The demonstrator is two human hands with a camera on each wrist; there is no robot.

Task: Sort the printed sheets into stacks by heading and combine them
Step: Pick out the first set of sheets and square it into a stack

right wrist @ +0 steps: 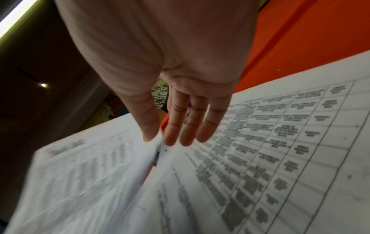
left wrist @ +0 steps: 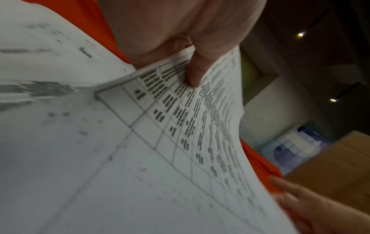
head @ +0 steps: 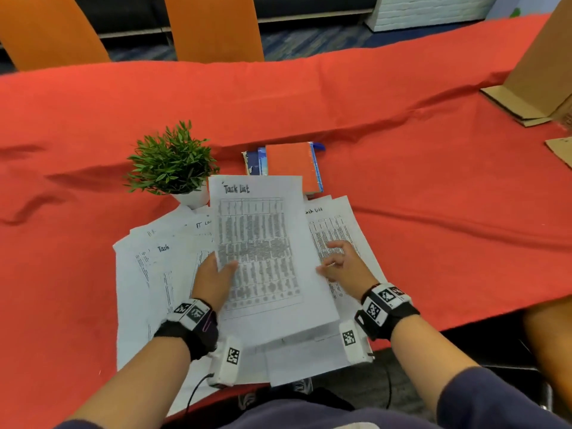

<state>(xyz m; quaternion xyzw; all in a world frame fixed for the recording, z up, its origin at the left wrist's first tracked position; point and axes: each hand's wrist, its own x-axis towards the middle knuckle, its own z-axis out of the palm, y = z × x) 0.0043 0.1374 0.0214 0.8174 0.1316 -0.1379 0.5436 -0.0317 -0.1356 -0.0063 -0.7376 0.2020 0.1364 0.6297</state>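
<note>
A printed sheet headed "Task List" (head: 263, 236) is lifted above the pile. My left hand (head: 221, 267) pinches its left edge, thumb (left wrist: 195, 72) on the printed table (left wrist: 180, 126) and fingers underneath. My right hand (head: 331, 258) is at the sheet's right edge with fingers straight. Its thumb touches the raised sheet (right wrist: 90, 174), and its fingertips (right wrist: 184, 137) rest on a second "Task List" sheet (head: 334, 224) lying below. More sheets (head: 148, 274) fan out to the left, one headed "Task" and one starting "IT" (head: 202, 225).
The table wears a red cloth (head: 402, 181). A small potted plant (head: 173, 162) and a pile of notebooks (head: 294, 165) stand just behind the papers. Cardboard (head: 538, 75) lies at the far right. Orange chairs (head: 213, 26) stand beyond the table. Some sheets overhang the near edge (head: 303, 366).
</note>
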